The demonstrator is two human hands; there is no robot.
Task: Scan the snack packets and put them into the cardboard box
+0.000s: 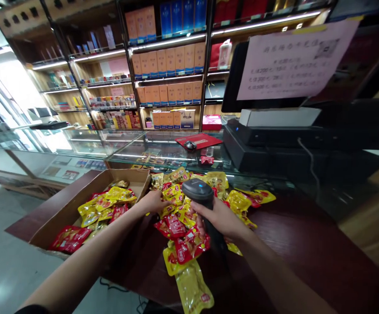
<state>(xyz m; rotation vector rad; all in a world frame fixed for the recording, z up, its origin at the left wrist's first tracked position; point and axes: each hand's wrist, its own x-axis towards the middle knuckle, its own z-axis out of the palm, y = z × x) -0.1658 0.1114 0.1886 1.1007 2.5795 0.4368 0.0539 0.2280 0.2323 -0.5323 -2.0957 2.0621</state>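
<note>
In my right hand (pixel 220 218) is a black handheld barcode scanner (pixel 198 188), its head tilted over the pile and a small blue light showing on top. My left hand (pixel 155 202) is closed at the left side of the pile, fingertips on a yellow snack packet (pixel 175 196); part of its grip is hidden. Red snack packets (pixel 192 245) and yellow ones lie heaped beneath both hands. A pale gold packet (pixel 194 288) lies nearest me. Left of my forearm, an open cardboard box (pixel 143 174) holds several more red and yellow packets.
The dark red tabletop (pixel 294 261) meets a glass display counter (pixel 127 155) behind the pile. On the counter are a red mouse pad (pixel 205 139), a mouse (pixel 190 145) and black equipment (pixel 258 152) under a monitor with a paper notice (pixel 284 65). Shelves of boxes (pixel 170 61) line the back.
</note>
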